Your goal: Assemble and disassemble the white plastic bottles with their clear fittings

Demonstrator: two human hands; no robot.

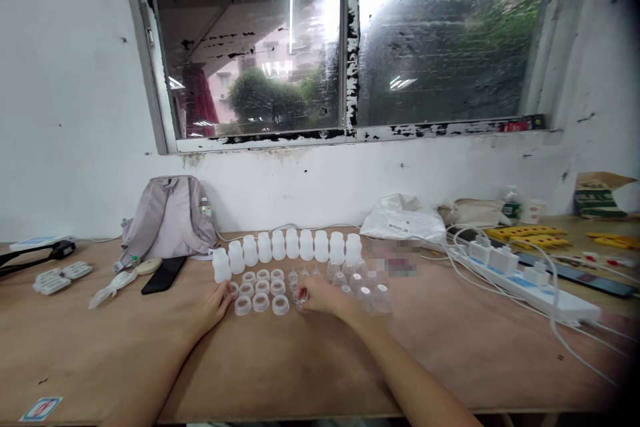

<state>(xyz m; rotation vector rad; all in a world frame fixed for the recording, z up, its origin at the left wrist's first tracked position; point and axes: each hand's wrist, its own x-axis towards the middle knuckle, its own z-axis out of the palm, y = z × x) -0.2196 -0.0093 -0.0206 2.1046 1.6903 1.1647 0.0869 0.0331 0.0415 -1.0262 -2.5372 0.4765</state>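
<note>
White bottles (279, 245) stand in a curved row on the brown table. In front of them lie several translucent rings (261, 301) in rows. My left hand (221, 300) is at the left end of the rings, its fingers closed around one ring (234, 289). Small clear nipple-shaped pieces (293, 275) stand right of the rings. My right hand (314, 296) is over them with its fingers pinched; what they hold is too small to make out. Clear domed caps (365, 292) are grouped to the right of my right hand.
A grey backpack (167, 217), black phone (163, 275) and plastic-wrapped item (114, 287) lie left. White blister packs (63, 277) are farther left. Behind right is a white plastic bag (404, 219). A power strip (540, 290) with cables and yellow parts (530, 236) sit right.
</note>
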